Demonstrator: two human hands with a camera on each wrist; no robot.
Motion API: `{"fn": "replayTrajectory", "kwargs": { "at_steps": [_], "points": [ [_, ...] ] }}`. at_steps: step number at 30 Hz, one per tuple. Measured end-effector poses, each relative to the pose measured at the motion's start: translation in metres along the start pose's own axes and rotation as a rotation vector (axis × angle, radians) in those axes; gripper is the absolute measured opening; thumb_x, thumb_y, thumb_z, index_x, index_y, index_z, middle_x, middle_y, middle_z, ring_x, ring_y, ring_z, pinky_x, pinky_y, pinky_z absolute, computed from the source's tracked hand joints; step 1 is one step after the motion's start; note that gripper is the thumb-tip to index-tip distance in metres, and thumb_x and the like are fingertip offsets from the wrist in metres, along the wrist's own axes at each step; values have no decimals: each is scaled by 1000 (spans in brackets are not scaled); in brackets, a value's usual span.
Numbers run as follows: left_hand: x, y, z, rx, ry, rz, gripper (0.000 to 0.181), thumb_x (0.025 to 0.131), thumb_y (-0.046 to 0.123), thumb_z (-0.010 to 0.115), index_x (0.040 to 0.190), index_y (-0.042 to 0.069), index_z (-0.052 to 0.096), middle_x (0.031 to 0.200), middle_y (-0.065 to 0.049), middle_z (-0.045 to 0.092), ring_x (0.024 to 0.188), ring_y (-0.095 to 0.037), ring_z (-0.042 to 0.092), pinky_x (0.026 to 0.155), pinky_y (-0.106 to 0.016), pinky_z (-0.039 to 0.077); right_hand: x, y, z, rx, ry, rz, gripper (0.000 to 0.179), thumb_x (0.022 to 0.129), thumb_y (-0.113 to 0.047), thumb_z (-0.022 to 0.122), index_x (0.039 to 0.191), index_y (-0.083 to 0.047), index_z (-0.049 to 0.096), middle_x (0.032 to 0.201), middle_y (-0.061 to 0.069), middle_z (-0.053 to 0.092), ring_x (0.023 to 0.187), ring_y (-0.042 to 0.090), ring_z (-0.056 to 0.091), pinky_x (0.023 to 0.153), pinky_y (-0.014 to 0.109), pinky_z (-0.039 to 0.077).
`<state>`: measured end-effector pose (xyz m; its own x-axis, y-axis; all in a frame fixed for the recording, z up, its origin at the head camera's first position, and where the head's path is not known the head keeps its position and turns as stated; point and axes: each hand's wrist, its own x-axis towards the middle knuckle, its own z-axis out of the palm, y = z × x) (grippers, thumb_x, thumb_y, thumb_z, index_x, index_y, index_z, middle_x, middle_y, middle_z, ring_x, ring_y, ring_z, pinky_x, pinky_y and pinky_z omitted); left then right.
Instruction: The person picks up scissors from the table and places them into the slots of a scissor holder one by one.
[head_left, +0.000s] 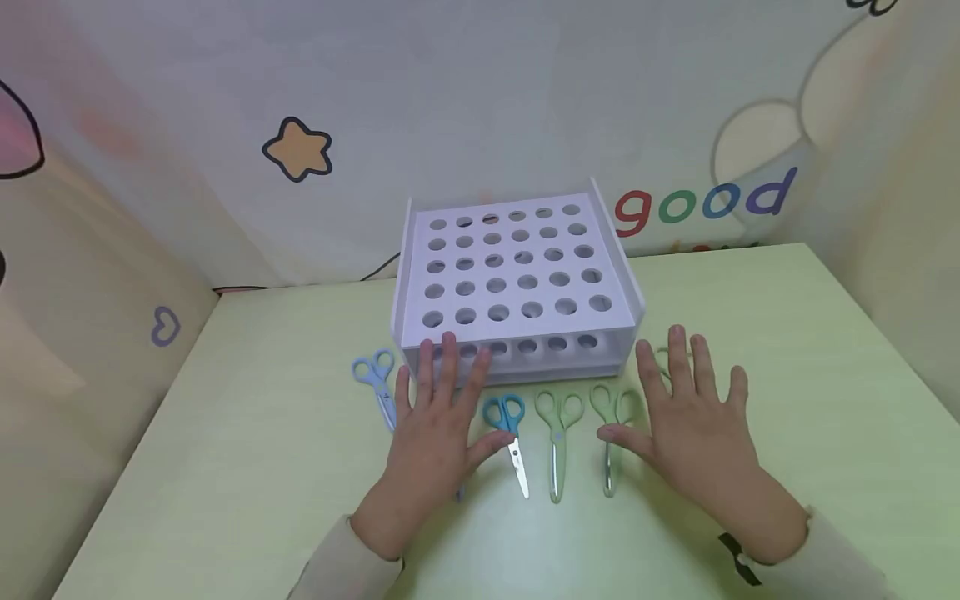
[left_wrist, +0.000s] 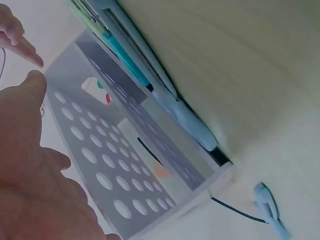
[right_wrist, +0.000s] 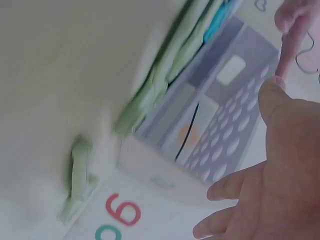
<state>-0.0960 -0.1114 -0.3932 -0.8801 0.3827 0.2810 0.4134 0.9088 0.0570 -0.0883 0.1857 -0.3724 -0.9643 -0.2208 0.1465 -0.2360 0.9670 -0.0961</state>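
Both hands are held palm down above the table with fingers spread, holding nothing. My left hand (head_left: 433, 446) covers most of one pair of blue scissors, while light-blue scissors (head_left: 377, 382) lie just to its left. Beyond its thumb are teal-handled scissors (head_left: 513, 433) with bare metal blades. Two pairs of green scissors lie in the middle: one pair (head_left: 557, 429) is fully visible, and the other pair (head_left: 609, 467) lies beside the thumb of my right hand (head_left: 697, 433). That hand partly hides another green pair (head_left: 662, 360). The left fingertips overlap the front of a white holed rack (head_left: 517, 335).
The two-tier rack stands at the back of the pale green table (head_left: 262, 433), close to a printed curtain (head_left: 480, 100). A thin dark cable (head_left: 381, 268) runs behind the rack's left side. Curtains also flank the table on both sides.
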Motion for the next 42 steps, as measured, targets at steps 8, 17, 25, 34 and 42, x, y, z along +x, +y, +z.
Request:
{"fn": "replayTrajectory", "kwargs": {
  "at_steps": [8, 17, 25, 34, 42],
  "points": [
    [13, -20, -13, -41, 52, -8, 101, 88, 60, 69, 163, 19, 15, 167, -16, -12, 151, -39, -12, 113, -66, 9, 14, 45, -28, 82, -44, 11, 106, 91, -68, 58, 159, 2, 18, 161, 34, -2, 147, 53, 1, 103, 77, 7],
    [47, -62, -40, -170, 22, -41, 112, 80, 49, 84, 162, 11, 17, 165, -25, -5, 150, -45, 7, 105, -66, 31, 30, 84, -37, 395, -190, -16, 103, 94, -55, 65, 159, 5, 13, 161, 31, 13, 145, 52, 16, 108, 68, 20],
    [76, -86, -48, -394, -88, -172, 122, 76, 48, 87, 164, 23, 7, 167, -13, -12, 138, -52, 35, 104, -62, 36, 55, 115, -21, 541, -188, 10, 82, 98, -43, 66, 154, 5, 32, 151, 31, 38, 132, 52, 43, 100, 63, 39],
    [67, -89, -43, -386, -111, -176, 127, 75, 52, 86, 163, 13, 5, 167, -11, -9, 146, -44, 25, 105, -57, 37, 63, 144, 6, 593, -237, 52, 73, 98, -38, 68, 149, 6, 42, 137, 30, 54, 115, 44, 60, 85, 52, 50],
    [73, -87, -43, -347, -113, -175, 134, 73, 58, 85, 162, 9, -3, 167, -14, -6, 141, -42, 34, 95, -53, 45, 57, 156, 20, 574, -255, 18, 63, 93, -30, 75, 139, 8, 53, 113, 20, 61, 101, 38, 61, 78, 42, 51]
  ]
}}
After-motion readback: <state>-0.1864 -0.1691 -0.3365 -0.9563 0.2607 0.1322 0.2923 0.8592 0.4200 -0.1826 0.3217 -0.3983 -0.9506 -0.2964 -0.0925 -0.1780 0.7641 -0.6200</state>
